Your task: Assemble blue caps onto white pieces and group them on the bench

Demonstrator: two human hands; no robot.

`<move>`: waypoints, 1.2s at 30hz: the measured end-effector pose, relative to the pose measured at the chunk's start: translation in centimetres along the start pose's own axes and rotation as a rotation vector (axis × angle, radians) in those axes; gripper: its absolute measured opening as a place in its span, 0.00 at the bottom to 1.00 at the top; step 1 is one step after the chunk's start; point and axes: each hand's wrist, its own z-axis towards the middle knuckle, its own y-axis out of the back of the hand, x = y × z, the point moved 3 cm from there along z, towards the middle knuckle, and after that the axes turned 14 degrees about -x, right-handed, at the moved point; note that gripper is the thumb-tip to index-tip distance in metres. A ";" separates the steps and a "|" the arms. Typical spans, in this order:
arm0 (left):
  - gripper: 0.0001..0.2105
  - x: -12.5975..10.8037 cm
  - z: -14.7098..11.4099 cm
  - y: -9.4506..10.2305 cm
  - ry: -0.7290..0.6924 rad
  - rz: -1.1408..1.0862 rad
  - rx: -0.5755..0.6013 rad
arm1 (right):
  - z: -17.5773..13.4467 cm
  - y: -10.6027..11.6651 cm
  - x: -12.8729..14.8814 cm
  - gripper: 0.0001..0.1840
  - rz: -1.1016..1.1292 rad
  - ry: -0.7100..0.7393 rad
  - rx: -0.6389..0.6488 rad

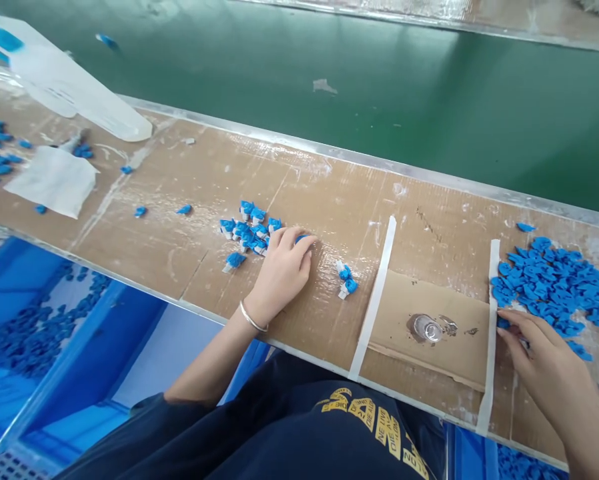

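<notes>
Our right hand [547, 348] pinched a blue piece [502, 323]; our left hand [285, 268], grip indeterminable, lay four o'clock from the blue cluster [248, 237].

Text: "LIVE" and "DIE" legible | on: yellow print [388, 432] across the person's dark shirt [274, 433] | rest of lettering: broken by folds, partly unreadable

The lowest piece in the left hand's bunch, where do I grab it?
Probably pinch that piece across its blue part, coming from above on the near side: its white end points lower left, and the rest of the bunch lies beyond it.
</notes>
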 end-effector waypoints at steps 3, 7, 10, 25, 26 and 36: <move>0.15 -0.8 -0.3 0.1 -0.110 -0.049 0.035 | 0.0 0.3 0.1 0.18 -0.001 0.019 0.001; 0.16 -2.3 -0.6 -0.4 -0.346 -0.264 0.198 | -0.4 1.1 0.6 0.18 -0.025 -0.021 -0.045; 0.13 -2.6 -0.3 -1.0 -0.398 -0.324 0.256 | -1.2 1.6 1.0 0.14 -0.084 -0.060 -0.122; 0.10 -3.5 -2.0 0.1 0.545 -1.045 0.223 | -3.3 0.9 3.4 0.08 -0.200 -0.247 -0.273; 0.10 -4.0 -2.3 0.2 0.617 -1.125 0.262 | -3.1 0.9 3.6 0.09 -0.213 -0.250 -0.268; 0.09 -8.9 -6.1 -0.7 0.896 -1.491 0.618 | -2.2 1.3 3.5 0.18 -0.139 -0.334 -0.178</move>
